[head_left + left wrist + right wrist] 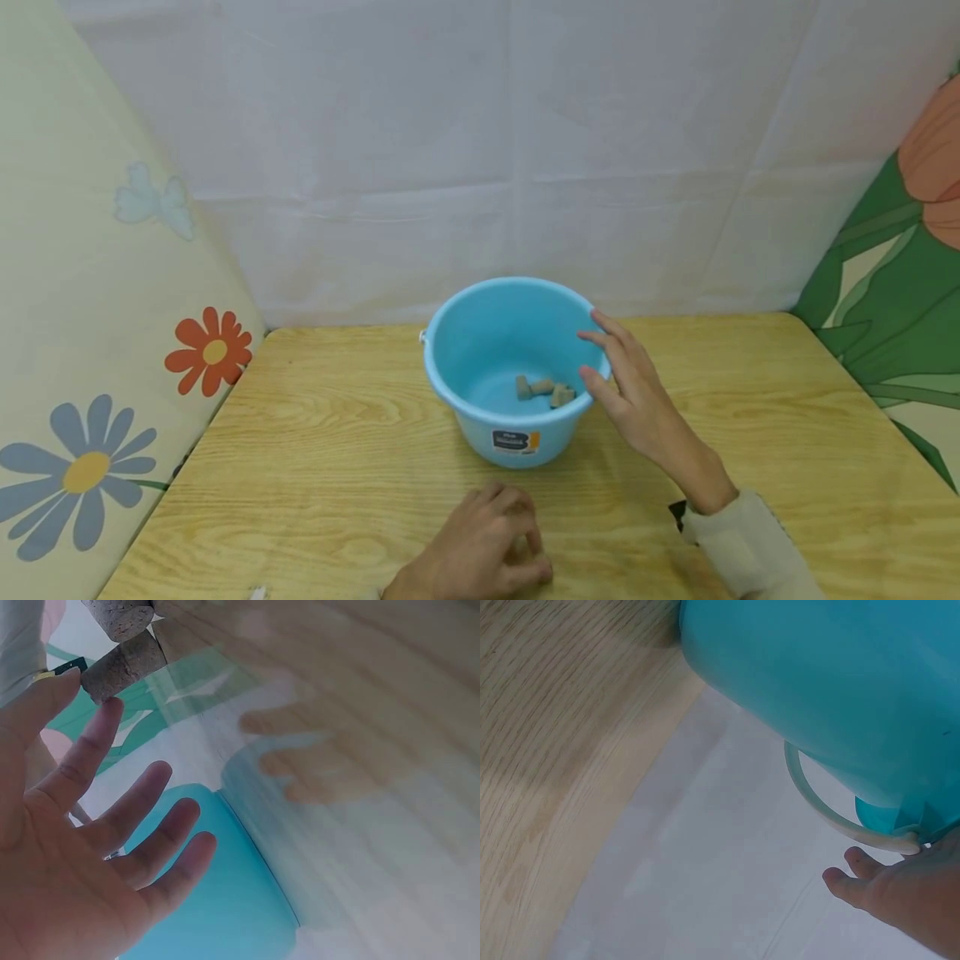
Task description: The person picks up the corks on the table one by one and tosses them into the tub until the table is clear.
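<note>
A light blue bucket [517,433] with a label on its front stands upright on the wooden table. Several small brown corks [522,388] lie on its floor. My right hand [633,392] rests at the bucket's right rim, fingers fairly straight and tips reaching over the edge. Beside the white handle [840,825] are two of its fingers in the right wrist view. In front of the bucket, my left hand [480,546] is low over the table. Its thumb and index fingertip pinch a cork [124,666], while its other fingers spread loosely. A second cork [120,616] lies right beside that one.
The wooden table [337,467] meets a white cloth backdrop [375,167] behind the bucket. Flower-printed panels [86,471] stand along the left and right sides. A small white object [258,592] shows at the bottom edge of the head view.
</note>
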The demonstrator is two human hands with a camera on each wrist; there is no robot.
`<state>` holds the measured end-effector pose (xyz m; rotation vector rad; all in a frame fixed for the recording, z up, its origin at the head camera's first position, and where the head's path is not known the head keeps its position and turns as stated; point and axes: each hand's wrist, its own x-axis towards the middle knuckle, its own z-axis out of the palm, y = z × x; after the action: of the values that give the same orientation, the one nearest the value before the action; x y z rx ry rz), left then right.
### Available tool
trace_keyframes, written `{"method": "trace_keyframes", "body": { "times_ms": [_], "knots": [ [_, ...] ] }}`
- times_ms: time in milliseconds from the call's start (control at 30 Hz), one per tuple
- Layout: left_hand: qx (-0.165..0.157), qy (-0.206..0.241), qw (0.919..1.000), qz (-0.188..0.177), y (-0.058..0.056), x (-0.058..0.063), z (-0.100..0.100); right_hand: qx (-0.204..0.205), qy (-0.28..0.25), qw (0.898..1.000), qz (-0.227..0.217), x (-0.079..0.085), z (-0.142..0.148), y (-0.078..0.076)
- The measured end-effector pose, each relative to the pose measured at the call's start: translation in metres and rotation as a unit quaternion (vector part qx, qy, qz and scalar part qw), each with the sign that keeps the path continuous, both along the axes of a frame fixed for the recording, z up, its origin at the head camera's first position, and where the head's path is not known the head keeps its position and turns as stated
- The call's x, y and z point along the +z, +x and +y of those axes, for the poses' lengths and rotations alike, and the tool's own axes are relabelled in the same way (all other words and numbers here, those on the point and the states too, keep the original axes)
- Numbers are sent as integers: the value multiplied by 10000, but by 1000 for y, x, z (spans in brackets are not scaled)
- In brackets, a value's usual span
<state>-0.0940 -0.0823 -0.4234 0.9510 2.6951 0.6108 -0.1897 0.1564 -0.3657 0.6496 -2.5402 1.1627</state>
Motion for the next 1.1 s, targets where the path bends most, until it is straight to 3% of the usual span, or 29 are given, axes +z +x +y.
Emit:
{"method": "trace_keyframes", "body": {
  "times_ms": [200,400,567,800,967,1100],
  "knots": [
    [30,7,10000,67,1,2,-1,10,6,10000,24,-1,0,0],
    [-20,350,9947,971,3,2,-3,24,15,10000,-21,-1,0,-1],
    [-22,615,9827,1750,3,4,-5,34,23,10000,-61,0,0,-1],
    [128,880,9685,2325,5,13,-7,22,49,10000,-24,0,0,-1],
    [224,1341,9519,2745,5,24,-8,-5,41,10000,-31,0,1,0],
    [180,1850,9309,3144,3,32,-10,-17,37,10000,-37,0,1,0]
  ]
}}
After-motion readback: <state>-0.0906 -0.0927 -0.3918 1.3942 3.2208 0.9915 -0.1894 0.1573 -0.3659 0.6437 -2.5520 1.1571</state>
